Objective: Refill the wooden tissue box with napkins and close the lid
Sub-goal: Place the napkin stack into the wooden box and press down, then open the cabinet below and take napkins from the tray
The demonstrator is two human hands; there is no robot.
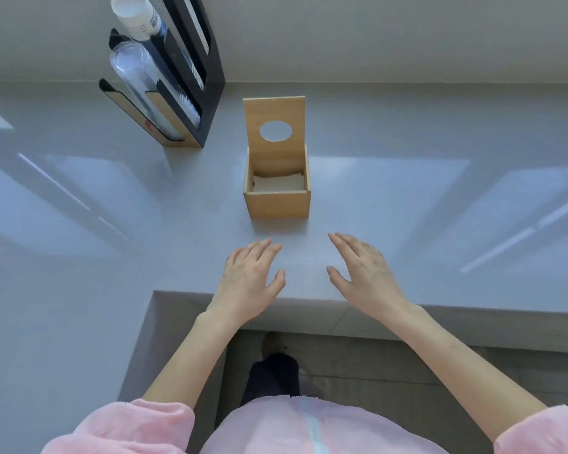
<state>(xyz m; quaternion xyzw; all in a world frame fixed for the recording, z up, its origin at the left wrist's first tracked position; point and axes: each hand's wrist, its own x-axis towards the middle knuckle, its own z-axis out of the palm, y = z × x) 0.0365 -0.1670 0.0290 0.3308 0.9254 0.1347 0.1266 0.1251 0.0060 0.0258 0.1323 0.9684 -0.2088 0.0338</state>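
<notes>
- One black rack is seen at far left on the grey counter — cup stacks are held in its slots.
- One left hand is held flat, fingers spread, nothing gripped.
- One wooden tissue box is placed centrally, its lid raised upright — white napkins are seen inside.
- One right hand is likewise spread and empty.

L hand & R hand both stretched fwd, palms down, fingers loosely spread, empty. Thumbs point inward, hands apart w/ gap between. Forearms bare, pink sleeves pushed up near elbows.
</notes>
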